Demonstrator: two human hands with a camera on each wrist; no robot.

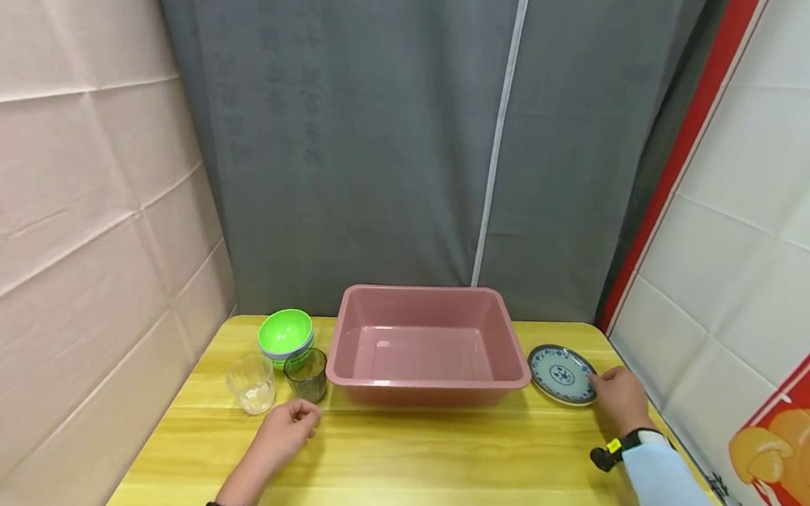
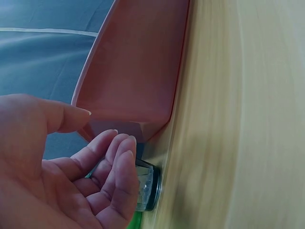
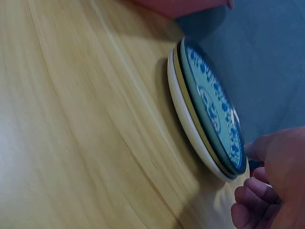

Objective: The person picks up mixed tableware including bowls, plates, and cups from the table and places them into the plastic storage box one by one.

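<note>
My right hand [image 1: 620, 396] is at the near-right rim of a small stack of plates, its thumb and fingers gripping the edge. On top lies a blue-patterned plate [image 3: 209, 107] with a dark rim; a yellowish plate [image 3: 187, 102] and a white plate [image 3: 179, 102] show under it. The fingertips are partly hidden in the right wrist view. My left hand [image 1: 287, 427] hovers over the table, fingers loosely bent with nothing between them. Just beyond it stands a dark tinted glass [image 1: 307, 377], partly covered by the fingers in the left wrist view.
A pink plastic basin [image 1: 422, 391] stands in the middle, between the plates and the glasses. Left of the tinted glass is a clear glass [image 1: 251, 384], with stacked bowls [image 1: 286, 331], the top one green, behind. A grey curtain [image 1: 387, 123] backs the wooden table [image 1: 429, 472].
</note>
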